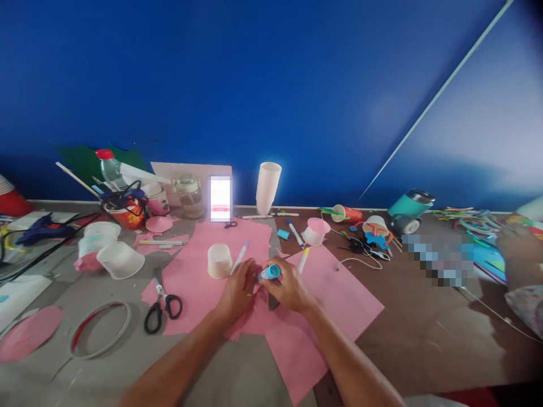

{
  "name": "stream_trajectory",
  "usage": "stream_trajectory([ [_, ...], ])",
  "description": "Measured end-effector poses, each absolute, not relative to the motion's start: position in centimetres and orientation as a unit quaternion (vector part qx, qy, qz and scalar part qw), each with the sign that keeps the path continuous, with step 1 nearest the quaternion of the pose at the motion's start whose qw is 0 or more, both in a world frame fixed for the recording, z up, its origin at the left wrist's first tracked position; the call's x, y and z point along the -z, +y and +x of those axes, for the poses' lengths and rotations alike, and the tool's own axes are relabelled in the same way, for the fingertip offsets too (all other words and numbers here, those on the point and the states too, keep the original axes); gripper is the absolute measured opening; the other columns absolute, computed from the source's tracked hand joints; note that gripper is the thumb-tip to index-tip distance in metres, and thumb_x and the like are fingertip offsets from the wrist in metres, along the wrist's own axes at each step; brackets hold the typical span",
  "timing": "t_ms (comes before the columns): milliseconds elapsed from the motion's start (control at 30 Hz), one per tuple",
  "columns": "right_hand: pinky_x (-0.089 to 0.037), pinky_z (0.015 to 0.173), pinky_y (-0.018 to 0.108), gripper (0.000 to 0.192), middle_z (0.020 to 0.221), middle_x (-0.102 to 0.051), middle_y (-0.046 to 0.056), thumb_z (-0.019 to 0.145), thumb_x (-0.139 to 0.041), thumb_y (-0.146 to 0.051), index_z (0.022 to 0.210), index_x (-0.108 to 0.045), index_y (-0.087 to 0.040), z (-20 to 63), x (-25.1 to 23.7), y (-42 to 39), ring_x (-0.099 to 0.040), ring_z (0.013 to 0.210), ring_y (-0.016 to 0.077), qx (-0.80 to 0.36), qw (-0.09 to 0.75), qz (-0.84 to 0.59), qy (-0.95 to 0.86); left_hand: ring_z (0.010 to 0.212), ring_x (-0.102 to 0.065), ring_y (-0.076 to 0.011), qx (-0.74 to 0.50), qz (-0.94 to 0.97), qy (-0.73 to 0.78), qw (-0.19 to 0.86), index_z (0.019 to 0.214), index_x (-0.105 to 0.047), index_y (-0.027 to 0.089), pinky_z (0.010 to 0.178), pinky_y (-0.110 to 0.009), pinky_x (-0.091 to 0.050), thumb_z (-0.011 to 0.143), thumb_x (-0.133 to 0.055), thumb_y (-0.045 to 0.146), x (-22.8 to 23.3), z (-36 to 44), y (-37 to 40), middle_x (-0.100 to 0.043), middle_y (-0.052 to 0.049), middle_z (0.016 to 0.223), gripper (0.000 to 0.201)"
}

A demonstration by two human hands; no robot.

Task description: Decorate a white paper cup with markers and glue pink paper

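Both hands low over pink paper on the worktop. Right hand with fingers wrapped round a blue glue stick, tip tilted down toward the paper, probably to spread glue. Left hand flat beside it, fingers pressed together on the sheet, seemingly to pin it. White cup just behind; scissors off left.

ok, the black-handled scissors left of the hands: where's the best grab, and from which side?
Take the scissors by the black loop handles, coming from the near edge of the table. They lie flat on the table, loops toward the person, blades pointing away onto the pink paper. The loops look free of clutter, so fingers could likely slip in without meeting the blades.
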State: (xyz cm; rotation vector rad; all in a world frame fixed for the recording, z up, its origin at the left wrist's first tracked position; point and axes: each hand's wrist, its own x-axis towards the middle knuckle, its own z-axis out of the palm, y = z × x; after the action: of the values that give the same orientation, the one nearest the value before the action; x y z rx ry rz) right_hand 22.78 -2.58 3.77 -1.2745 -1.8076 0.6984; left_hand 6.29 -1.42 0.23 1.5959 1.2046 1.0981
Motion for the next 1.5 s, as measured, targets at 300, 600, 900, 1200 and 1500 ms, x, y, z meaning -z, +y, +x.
stream_trajectory([
  [300, -0.047, 0.064, 0.025, 0.015, 0.078, -0.065, 0.0, 0.071, -0.067, -0.016, 0.083, -0.061, -0.021, 23.1, -4.2, -2.7, -0.058, 0.068, 0.0149, -0.297, 0.406, -0.505, -0.701, 0.098, -0.064, -0.0246, -0.407, 0.69, 0.456, 0.388, 0.098, -0.069, 0.021, 0.089, -0.038, -0.047, 0.092, -0.045, 0.028, -0.6, 5.8, -0.8, -0.072, -0.009, 0.103, 0.026],
  [600, -0.045, 0.062, 0.024, 0.013, 0.075, -0.062, -0.002, 0.071, -0.066, -0.014, 0.08, -0.06, -0.021, 23.0, -4.2, -2.8, -0.056, 0.066, 0.0134, -0.311, 0.374, -0.502, -0.715, 0.101, -0.062, -0.0258, -0.388, 0.718, 0.49, 0.306, 0.103, -0.071, 0.023, 0.092, -0.039, -0.045, 0.077, -0.049, 0.013, -0.3, 5.7, -0.5, -0.072, -0.007, 0.106, 0.036],
  [900, -0.044, 0.06, 0.024, 0.011, 0.074, -0.061, -0.002, 0.071, -0.068, -0.019, 0.079, -0.06, -0.021, 23.4, -5.2, -3.1, -0.055, 0.064, 0.0132, -0.35, 0.387, -0.481, -0.704, 0.083, -0.062, -0.0254, -0.349, 0.737, 0.503, 0.287, 0.1, -0.071, 0.019, 0.081, -0.039, -0.044, 0.081, -0.045, 0.016, -0.1, 5.8, -0.5, -0.073, -0.008, 0.084, 0.032],
  [1200, -0.047, 0.063, 0.026, 0.012, 0.076, -0.062, 0.0, 0.071, -0.064, -0.018, 0.081, -0.058, -0.021, 23.4, -5.2, -3.0, -0.058, 0.069, 0.0159, -0.315, 0.442, -0.482, -0.688, 0.085, -0.061, -0.0257, -0.359, 0.715, 0.512, 0.314, 0.094, -0.074, 0.023, 0.085, -0.039, -0.044, 0.087, -0.047, 0.028, -0.7, 5.9, -0.6, -0.073, -0.008, 0.086, 0.028],
  [1500, -0.047, 0.064, 0.029, 0.018, 0.081, -0.067, 0.002, 0.07, -0.059, -0.008, 0.083, -0.059, -0.021, 21.9, -4.5, -3.4, -0.062, 0.072, 0.0191, -0.283, 0.311, -0.496, -0.76, 0.086, -0.063, -0.0238, -0.354, 0.717, 0.472, 0.372, 0.093, -0.072, 0.024, 0.084, -0.035, -0.044, 0.088, -0.047, 0.027, -0.9, 5.8, -0.4, -0.075, -0.005, 0.091, 0.025],
])
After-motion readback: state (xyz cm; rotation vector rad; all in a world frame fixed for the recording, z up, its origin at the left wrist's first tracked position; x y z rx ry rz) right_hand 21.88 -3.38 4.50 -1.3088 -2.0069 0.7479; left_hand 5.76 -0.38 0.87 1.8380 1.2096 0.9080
